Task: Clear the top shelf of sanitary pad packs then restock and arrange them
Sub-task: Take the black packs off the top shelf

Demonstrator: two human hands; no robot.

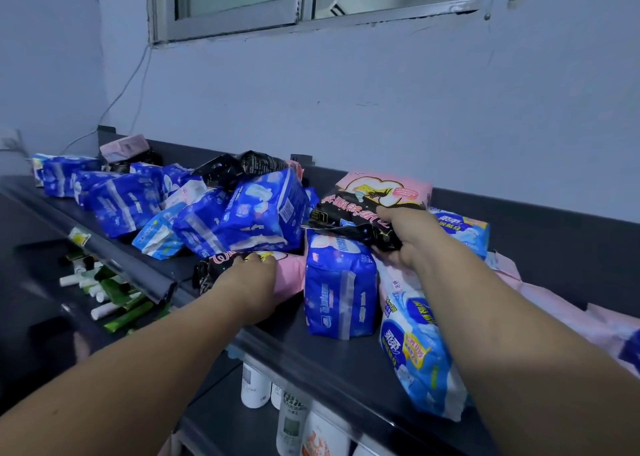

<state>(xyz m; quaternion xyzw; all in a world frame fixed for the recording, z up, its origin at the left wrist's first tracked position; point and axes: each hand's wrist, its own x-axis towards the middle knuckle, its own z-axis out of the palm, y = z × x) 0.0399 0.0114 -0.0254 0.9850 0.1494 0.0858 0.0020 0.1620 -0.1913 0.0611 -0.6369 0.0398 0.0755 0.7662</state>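
The dark top shelf (311, 348) carries a jumble of sanitary pad packs. My left hand (251, 282) grips a black-and-pink pack (287, 272) lying near the shelf's front edge. My right hand (412, 237) holds a black-and-pink pack (360, 206) raised over the pile. Between my hands a dark blue pack (339, 293) stands upright. A light blue pack (419, 358) lies under my right forearm. Several dark blue packs (249, 213) are heaped to the left, with a black pack (239, 170) on top of them.
A wall with a window (311, 2) rises behind the shelf. Green tubes (114, 299) lie on the lower shelf at the left. White bottles (291, 417) stand on the shelf below. Pink packs (561, 303) lie at the far right.
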